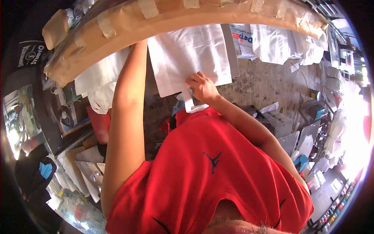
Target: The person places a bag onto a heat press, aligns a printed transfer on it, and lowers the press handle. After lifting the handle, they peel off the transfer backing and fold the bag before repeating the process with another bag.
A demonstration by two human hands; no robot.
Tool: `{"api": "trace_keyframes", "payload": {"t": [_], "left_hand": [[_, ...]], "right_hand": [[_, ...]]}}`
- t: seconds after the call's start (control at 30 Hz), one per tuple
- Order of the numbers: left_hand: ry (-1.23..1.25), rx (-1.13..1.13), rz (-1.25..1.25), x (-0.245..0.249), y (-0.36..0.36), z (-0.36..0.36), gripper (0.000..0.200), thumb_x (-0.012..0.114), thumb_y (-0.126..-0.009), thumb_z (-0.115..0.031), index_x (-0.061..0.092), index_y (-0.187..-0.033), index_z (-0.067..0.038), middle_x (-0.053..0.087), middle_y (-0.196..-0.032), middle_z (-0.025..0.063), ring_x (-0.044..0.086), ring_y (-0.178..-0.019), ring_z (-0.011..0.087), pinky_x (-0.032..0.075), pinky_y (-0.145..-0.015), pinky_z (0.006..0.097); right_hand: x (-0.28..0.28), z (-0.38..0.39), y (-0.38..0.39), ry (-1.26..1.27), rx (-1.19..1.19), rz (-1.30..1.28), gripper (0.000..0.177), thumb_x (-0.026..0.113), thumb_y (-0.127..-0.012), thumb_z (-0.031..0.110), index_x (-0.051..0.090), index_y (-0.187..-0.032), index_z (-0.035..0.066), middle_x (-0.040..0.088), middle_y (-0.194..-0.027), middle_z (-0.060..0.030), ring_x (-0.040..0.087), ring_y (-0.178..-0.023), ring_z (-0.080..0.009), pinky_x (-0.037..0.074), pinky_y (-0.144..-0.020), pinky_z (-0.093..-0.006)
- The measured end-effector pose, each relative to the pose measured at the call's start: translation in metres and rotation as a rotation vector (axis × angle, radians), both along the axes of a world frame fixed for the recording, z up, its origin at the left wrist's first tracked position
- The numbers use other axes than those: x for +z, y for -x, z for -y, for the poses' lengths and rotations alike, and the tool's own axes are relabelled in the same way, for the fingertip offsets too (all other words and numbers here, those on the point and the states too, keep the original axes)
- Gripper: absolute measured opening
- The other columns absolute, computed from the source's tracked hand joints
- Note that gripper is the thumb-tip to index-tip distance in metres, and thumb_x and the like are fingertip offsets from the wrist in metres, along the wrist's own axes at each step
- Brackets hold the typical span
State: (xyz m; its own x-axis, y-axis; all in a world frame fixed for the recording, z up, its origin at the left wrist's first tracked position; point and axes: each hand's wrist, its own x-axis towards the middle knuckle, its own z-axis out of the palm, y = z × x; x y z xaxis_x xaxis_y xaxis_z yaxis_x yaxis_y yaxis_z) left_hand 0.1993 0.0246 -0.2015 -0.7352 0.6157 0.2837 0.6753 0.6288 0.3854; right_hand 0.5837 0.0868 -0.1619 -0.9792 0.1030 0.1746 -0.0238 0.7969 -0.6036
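Note:
A white tote bag [191,54] lies flat in front of me, with a grey board [233,54] showing along its right side. Its strap handle [189,103] hangs off the near edge toward my red shirt. My right hand [203,88] is at that near edge, fingers curled around the fabric close to the handle. On the bag's left, my left forearm [130,78] reaches forward, and the hand disappears behind a long brown cardboard-covered bar [163,17]. What the left hand touches is hidden.
The taped bar arches across the top of the view, over the bag's far end. Stacked white bags [276,45] lie at the right, more white material [102,78] at the left. Flat boards [87,169] lean at lower left; a grey box [277,123] stands at right.

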Motion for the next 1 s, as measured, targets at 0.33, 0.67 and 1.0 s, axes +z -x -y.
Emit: {"api": "trace_keyframes", "payload": {"t": [0.33, 0.67, 1.0], "left_hand": [[-0.014, -0.11, -0.045, 0.009, -0.033, -0.007, 0.054, 0.079, -0.083, -0.041, 0.068, -0.119, -0.002, 0.071, -0.116, 0.0167, 0.066, -0.11, 0.0351, 0.051, -0.096, 0.0437], [0.214, -0.251, 0.173, 0.031, -0.1, 0.006, 0.116, 0.067, -0.078, -0.076, 0.017, -0.161, -0.012, 0.015, -0.166, 0.022, 0.008, -0.154, 0.0415, 0.007, -0.123, 0.0577], [0.196, -0.17, 0.176, 0.036, -0.117, -0.005, 0.123, 0.053, -0.072, -0.092, 0.019, -0.162, -0.015, 0.015, -0.165, 0.0253, 0.008, -0.153, 0.0455, 0.002, -0.118, 0.0683]], "right_hand": [[0.006, -0.001, 0.002, -0.007, 0.0, 0.027, 0.027, 0.062, -0.07, 0.0, 0.071, -0.095, 0.005, 0.06, -0.1, -0.0068, 0.058, -0.103, -0.0278, 0.052, -0.092, -0.0394], [0.016, -0.007, 0.0, 0.025, 0.009, 0.024, 0.021, 0.062, -0.07, 0.001, 0.071, -0.088, 0.005, 0.058, -0.093, -0.0086, 0.059, -0.097, -0.0287, 0.053, -0.087, -0.0408], [0.023, -0.03, 0.008, 0.163, -0.02, 0.205, 0.021, 0.063, -0.073, 0.005, 0.075, -0.091, 0.008, 0.067, -0.091, -0.0117, 0.067, -0.09, -0.0328, 0.057, -0.08, -0.0429]]}}
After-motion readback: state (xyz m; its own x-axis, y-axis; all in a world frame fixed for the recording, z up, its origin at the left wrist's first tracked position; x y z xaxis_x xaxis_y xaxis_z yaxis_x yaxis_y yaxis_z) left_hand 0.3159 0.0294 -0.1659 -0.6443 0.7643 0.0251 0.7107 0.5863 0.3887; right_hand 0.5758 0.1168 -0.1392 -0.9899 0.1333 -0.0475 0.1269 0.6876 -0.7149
